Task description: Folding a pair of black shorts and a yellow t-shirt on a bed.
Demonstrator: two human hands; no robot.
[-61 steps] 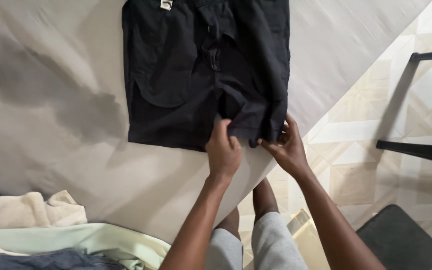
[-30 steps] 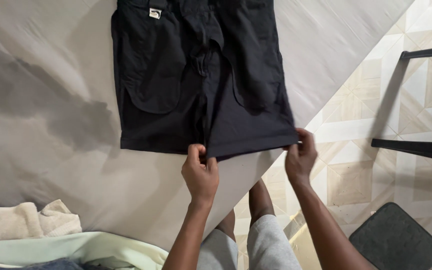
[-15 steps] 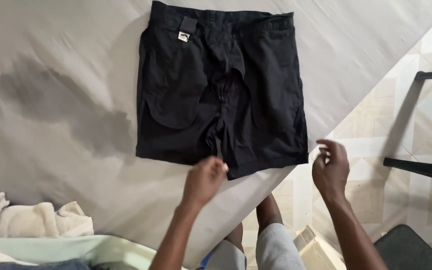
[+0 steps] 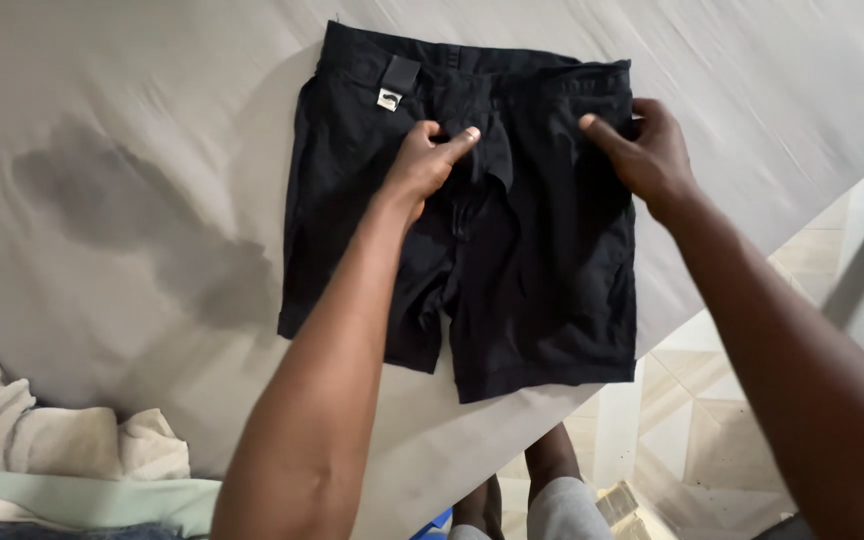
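mostly flat black shorts [image 4: 542,270], fly area seemingly bunched.

Two seconds ago both hands pinched the hem of the black shorts [image 4: 472,230] close together, near the bed's edge, with the leg ends bunched. They then drew apart along the hem and let go. Now the left hand [image 4: 427,160] and right hand [image 4: 644,150] have moved up to the waistband end, resting on the cloth near the fly and the right hip. The shorts have gone from partly folded to lying spread flat, both legs open toward the near edge.
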